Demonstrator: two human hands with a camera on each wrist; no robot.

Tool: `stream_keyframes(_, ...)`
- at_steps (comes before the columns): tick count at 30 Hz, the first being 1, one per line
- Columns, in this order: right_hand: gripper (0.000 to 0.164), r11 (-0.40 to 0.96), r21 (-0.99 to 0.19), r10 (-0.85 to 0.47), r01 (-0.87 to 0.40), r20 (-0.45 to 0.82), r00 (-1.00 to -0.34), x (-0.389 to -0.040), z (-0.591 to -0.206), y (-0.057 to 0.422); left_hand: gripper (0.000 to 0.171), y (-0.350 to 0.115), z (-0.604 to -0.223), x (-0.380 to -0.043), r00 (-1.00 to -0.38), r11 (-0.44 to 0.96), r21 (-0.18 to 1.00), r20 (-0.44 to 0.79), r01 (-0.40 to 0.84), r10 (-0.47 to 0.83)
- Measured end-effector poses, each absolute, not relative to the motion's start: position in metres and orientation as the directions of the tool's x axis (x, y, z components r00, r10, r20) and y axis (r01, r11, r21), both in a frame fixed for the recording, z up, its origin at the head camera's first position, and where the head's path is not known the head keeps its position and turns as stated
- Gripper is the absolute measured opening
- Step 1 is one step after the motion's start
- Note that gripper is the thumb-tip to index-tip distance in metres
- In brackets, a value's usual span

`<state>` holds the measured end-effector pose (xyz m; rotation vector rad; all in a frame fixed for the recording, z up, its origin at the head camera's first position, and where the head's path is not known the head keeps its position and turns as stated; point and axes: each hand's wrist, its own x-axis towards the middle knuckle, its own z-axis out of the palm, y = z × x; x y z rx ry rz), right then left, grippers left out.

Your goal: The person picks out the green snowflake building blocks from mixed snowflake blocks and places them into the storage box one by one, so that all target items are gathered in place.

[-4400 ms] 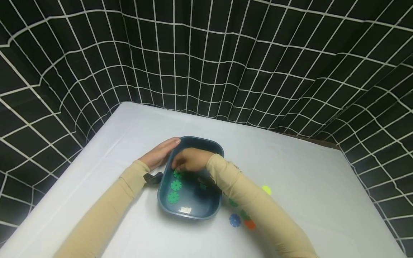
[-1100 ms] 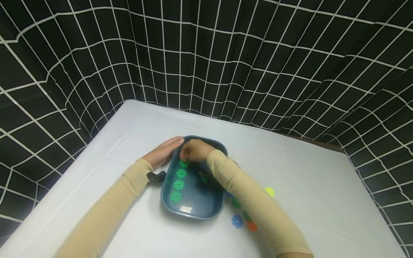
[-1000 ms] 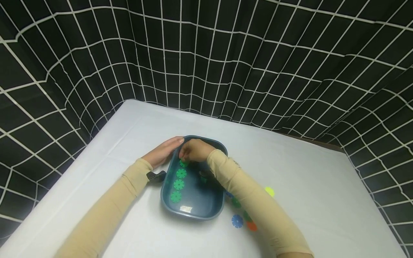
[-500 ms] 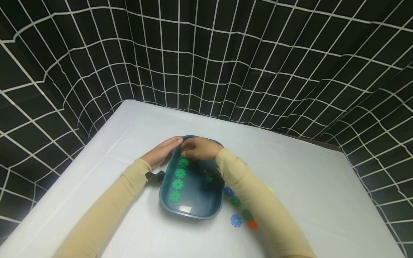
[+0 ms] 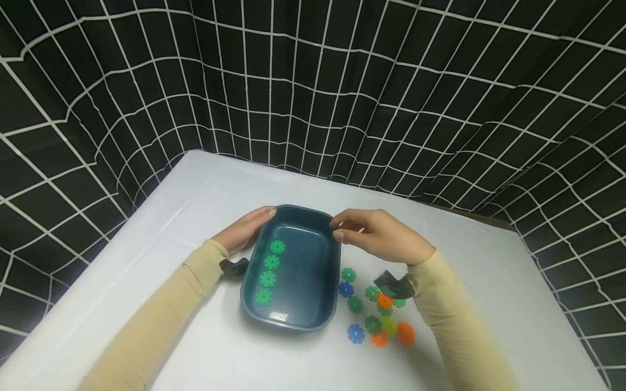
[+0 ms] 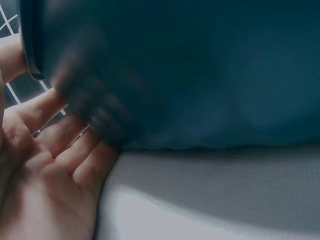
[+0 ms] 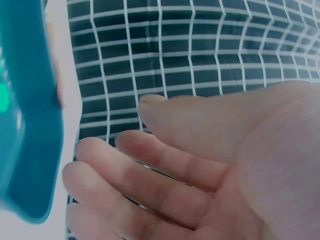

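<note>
We see the blue tray [image 5: 303, 282] between the two hands. The left hand [image 5: 244, 231] lies against its left wall, fingers extended; the right hand [image 5: 383, 234] is just beside the right rim, empty, its fingers loosely bent. Four green discs [image 5: 268, 277] form a row inside, nearer the left hand, and loose coloured discs [image 5: 355, 304] lie outside, between tray and right sleeve [image 5: 455, 309].

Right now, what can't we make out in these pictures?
Head: full outline of the rightmost green disc, partly behind the dark wrist mount.
Head: notches on the rightmost orange disc, blurred.
Left wrist: inside of the tray, hidden by its own wall.
Right wrist: the green shape inside the tray, blurred and cut off by the left edge.
</note>
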<state>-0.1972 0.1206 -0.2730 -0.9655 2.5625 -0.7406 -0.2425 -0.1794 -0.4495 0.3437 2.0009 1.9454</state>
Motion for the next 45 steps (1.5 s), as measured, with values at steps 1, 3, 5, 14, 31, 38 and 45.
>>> stream_keyframes(1,0.024,0.653,-0.57,-0.659,-0.499,-0.103,-0.745,-0.196,-0.274,0.128,0.051,-0.18,-0.449,-0.243,-0.917,0.041,0.998,-0.065,-0.054,0.393)
stream_keyframes(3,0.023,0.67,-0.593,-0.622,-0.447,-0.121,-0.773,-0.195,-0.28,0.141,0.051,-0.18,-0.449,-0.244,-0.917,0.043,0.997,-0.071,-0.058,0.393)
stream_keyframes(5,0.02,0.676,-0.616,-0.599,-0.405,-0.137,-0.789,-0.195,-0.291,0.151,0.051,-0.181,-0.449,-0.244,-0.917,0.046,0.997,-0.076,-0.063,0.391)
stream_keyframes(14,0.039,0.661,-0.551,-0.672,-0.509,-0.132,-0.729,-0.202,-0.356,0.165,0.047,-0.178,-0.449,-0.243,-0.913,0.017,0.999,-0.046,-0.043,0.405)
stream_keyframes(31,0.027,0.716,-0.468,-0.657,-0.519,-0.198,-0.727,-0.21,-0.387,0.162,0.049,-0.177,-0.446,-0.24,-0.917,0.002,0.999,-0.05,-0.054,0.397)
stream_keyframes(38,0.015,0.643,-0.651,-0.684,-0.403,-0.252,-0.684,-0.225,-0.385,0.173,0.048,-0.179,-0.447,-0.241,-0.916,0.012,0.999,-0.044,-0.043,0.398)
stream_keyframes(45,0.021,0.508,-0.819,-0.695,-0.268,-0.206,-0.689,-0.249,-0.346,0.17,0.047,-0.179,-0.449,-0.242,-0.918,0.033,0.998,-0.054,-0.044,0.393)
